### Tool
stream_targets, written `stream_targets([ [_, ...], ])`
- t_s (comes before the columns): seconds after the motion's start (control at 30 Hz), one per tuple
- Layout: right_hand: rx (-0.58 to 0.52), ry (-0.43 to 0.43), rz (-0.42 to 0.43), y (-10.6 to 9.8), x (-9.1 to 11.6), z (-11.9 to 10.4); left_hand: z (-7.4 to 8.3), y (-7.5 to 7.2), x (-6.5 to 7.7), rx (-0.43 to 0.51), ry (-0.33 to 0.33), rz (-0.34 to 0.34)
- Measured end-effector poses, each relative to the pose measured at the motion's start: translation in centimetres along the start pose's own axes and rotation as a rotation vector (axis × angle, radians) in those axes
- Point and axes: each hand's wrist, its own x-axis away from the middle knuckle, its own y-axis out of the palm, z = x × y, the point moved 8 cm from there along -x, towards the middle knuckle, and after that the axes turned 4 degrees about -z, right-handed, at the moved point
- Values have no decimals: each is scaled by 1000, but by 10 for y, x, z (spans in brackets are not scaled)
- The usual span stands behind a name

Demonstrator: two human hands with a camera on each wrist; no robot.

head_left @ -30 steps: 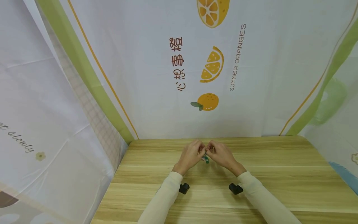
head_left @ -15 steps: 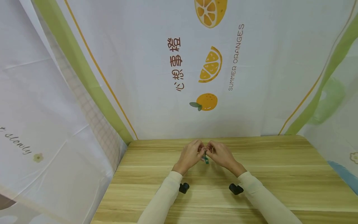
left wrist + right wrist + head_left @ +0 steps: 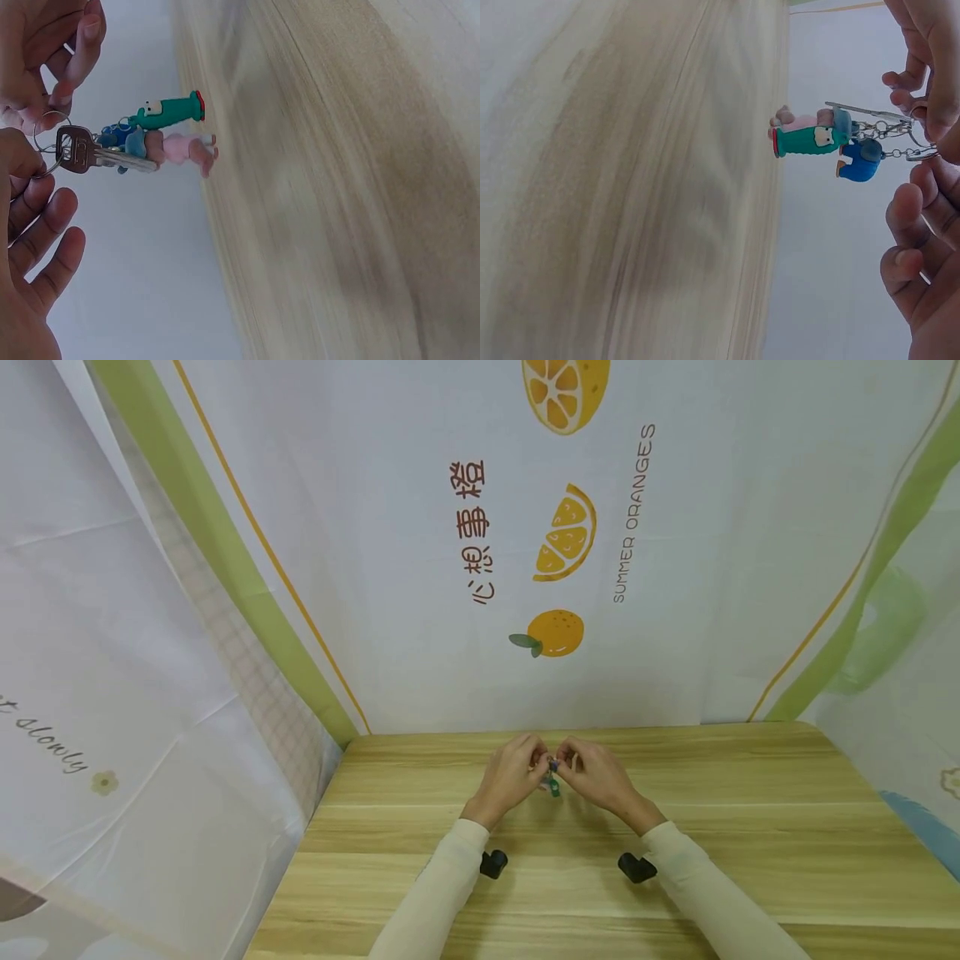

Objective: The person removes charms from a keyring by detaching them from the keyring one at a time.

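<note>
three pale cloth hangings [image 3: 420,677] stand along the left, far and right sides, the far one printed with oranges and lettering. between them spreads a wood-grain table [image 3: 720,877]. two cream sleeves [image 3: 442,893] reach in from the near side, leading to the left hand [image 3: 513,777] and the right hand [image 3: 597,777], which come together over the table's far half. each pinches a metal ring between thumb and finger, the remaining fingers bent. black fittings [image 3: 637,867] show just beside both cuffs, on their inner sides. from the rings, between the hands, dangles a small bunch: a green figure [image 3: 171,112] with a red base, a pink figure [image 3: 184,148] with a light-blue top, a blue figure [image 3: 859,169] on the right hand's side, and a key [image 3: 86,154] on the left hand's side. thin chains [image 3: 885,130] run up to the rings [image 3: 922,156].
</note>
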Motion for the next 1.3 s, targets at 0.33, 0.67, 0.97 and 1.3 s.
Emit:
stream_targets([
  [0.33,-11,41,-33,3,-4,2,3,0,0,-8,19,2],
  [0.67,15,46,-13,2,-4,-1,4,-1,-1,-20,26,9],
  [0.97,5,25,7,0,-3,-4,-3,-2,2,-26,-9,28],
  [1.3,-23,41,6,-6,-2,3,-11,-4,4,7,-59,12],
])
